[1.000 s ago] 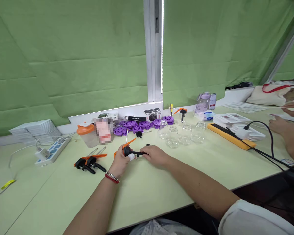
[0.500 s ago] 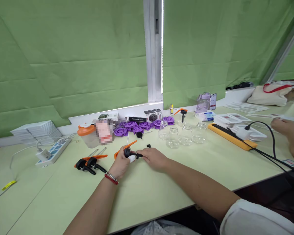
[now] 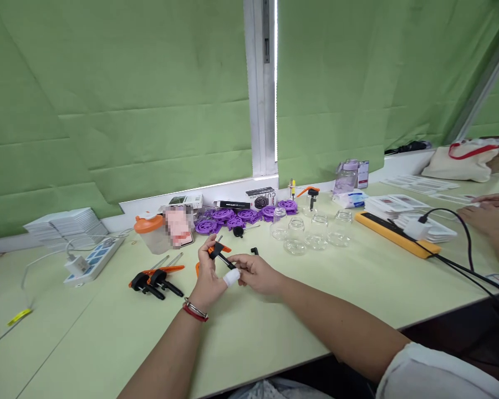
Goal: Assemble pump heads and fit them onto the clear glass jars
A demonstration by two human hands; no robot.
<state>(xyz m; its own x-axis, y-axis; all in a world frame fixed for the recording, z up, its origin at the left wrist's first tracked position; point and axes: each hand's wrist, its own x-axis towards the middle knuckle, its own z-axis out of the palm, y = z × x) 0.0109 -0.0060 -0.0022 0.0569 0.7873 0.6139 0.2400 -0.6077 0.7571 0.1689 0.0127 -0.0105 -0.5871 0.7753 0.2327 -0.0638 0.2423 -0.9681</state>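
your left hand (image 3: 208, 277) and right hand (image 3: 255, 273) both grip the black-orange clamp (image 3: 218, 254) above the table (image 3: 274, 316), spare clamps (image 3: 156, 279) lying left.

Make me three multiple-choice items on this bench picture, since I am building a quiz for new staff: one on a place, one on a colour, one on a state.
1. Where do the spare clamps lie?
A. to the left of the left hand
B. beside the yellow power strip
C. on the window sill

2. What colour are the round disc parts near the window?
A. orange
B. purple
C. white

3. How is the small clamp in the middle held?
A. lying untouched on the table
B. gripped in both hands, above the table
C. held by a co-worker's hand

Answers:
1 A: they rest on the table left of the left hand.
2 B: the whole pile is purple.
3 B: the left hand and the right hand both close on it.
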